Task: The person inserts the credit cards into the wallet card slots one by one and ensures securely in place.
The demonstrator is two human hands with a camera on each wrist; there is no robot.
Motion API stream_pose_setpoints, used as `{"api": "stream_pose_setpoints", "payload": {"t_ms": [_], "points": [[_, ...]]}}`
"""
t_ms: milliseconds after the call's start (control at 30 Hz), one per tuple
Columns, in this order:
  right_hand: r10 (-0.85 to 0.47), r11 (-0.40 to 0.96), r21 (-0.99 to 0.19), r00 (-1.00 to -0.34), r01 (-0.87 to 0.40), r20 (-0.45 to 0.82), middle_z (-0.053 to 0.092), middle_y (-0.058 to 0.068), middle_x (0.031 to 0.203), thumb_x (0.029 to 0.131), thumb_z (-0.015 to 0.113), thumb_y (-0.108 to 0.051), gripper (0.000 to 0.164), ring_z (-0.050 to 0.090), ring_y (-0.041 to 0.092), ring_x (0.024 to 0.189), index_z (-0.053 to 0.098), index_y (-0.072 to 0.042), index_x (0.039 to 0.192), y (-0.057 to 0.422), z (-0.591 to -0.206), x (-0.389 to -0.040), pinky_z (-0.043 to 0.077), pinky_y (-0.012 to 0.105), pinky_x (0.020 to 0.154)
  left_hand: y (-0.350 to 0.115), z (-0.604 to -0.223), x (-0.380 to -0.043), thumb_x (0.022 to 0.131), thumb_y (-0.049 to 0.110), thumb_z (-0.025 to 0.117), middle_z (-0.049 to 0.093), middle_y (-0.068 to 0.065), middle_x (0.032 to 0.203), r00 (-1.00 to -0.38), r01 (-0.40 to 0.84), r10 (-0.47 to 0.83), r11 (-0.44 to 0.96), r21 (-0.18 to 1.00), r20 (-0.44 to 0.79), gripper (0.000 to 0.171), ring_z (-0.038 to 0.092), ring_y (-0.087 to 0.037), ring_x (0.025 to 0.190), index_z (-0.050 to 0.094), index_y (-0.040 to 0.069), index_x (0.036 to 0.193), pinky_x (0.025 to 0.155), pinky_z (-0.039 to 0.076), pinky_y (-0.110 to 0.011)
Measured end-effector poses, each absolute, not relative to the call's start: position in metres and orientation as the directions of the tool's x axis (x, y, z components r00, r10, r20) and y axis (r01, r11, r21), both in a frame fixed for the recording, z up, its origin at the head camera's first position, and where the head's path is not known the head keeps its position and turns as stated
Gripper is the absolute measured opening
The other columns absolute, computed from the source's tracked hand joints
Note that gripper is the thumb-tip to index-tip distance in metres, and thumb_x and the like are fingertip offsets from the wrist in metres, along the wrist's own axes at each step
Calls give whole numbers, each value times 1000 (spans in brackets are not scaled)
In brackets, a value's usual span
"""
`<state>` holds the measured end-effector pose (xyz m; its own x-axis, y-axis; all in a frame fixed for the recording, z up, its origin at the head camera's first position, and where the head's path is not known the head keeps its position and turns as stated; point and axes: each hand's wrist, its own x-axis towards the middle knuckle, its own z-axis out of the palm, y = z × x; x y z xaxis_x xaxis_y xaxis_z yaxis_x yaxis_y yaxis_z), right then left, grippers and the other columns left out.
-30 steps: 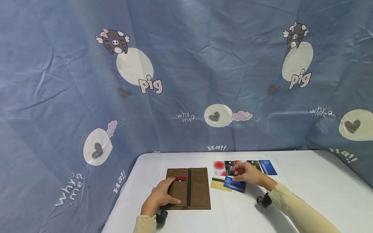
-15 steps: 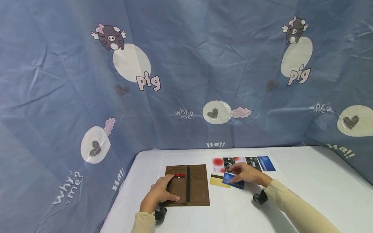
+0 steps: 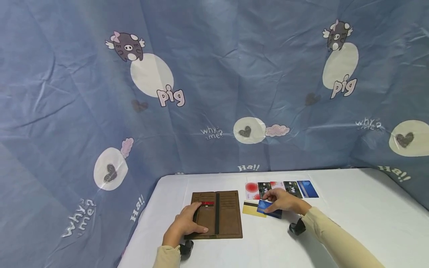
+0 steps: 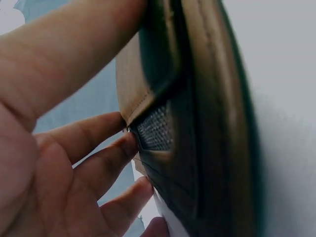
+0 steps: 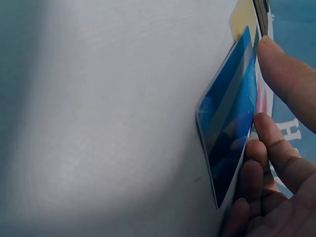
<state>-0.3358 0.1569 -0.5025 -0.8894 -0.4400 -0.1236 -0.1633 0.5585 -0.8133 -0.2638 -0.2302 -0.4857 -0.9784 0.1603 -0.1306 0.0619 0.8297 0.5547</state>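
Note:
An open brown wallet lies flat, with a red card showing in a left-side slot. Spread over the wallet's left part, my left hand rests its thumb near the bottom and its fingertips near that slot. The left wrist view shows those fingers touching the wallet. My right hand is over a blue card that overlaps a gold card. In the right wrist view, the index fingertip meets the edge of the blue card; the thumb looks apart from it.
Behind the right hand lies a row of several cards: a red-and-white card, black VIP cards and another blue card. Everything lies on a white-covered table. A blue printed curtain hangs behind and at the left.
My right hand has come lower and closer to the blue card, its thumb now over it. The left hand stays on the wallet. The head view has shifted slightly.

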Motion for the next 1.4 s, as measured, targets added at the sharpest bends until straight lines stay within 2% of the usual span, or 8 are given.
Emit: {"api": "stream_pose_setpoints", "payload": {"t_ms": [300,533,1067,1300,1400], "points": [[-438,549,-822,-890,-155,-125,58,6,91,70,88,-10,42,47,17,83,67,0,106,159,-507,-330,43,22,69,-228,-493,-258,63,32,94,42,-22,152,-976,68,171,823,564,-131,99,35,-47,140,46,6,145,107,25,-75],[-443,538,-824,-891,-176,-98,58,6,92,72,87,-10,39,47,18,84,67,-2,105,154,-503,-331,42,23,70,-232,-491,-259,62,30,94,40,-23,153,-982,55,148,819,570,-117,100,33,-47,142,45,7,146,108,22,-76],[-421,557,-807,-904,-195,-73,60,5,92,71,87,-9,38,49,18,84,68,-2,103,154,-503,-338,44,24,73,-229,-486,-266,62,30,94,42,-24,151,-983,82,161,819,568,-91,99,36,-47,140,46,5,145,107,25,-74],[-429,562,-811,-895,-161,-120,59,4,92,72,86,-10,37,50,18,85,68,-3,103,154,-509,-333,44,26,75,-230,-486,-261,63,32,94,42,-24,151,-976,66,169,833,550,-139,99,35,-47,141,46,5,145,106,25,-76],[-412,555,-817,-905,-155,-108,61,4,93,72,86,-10,38,50,18,86,68,-2,104,155,-509,-332,44,27,75,-230,-486,-262,63,31,94,41,-24,152,-977,79,176,830,553,-124,99,34,-48,141,46,4,145,106,25,-76]]}}
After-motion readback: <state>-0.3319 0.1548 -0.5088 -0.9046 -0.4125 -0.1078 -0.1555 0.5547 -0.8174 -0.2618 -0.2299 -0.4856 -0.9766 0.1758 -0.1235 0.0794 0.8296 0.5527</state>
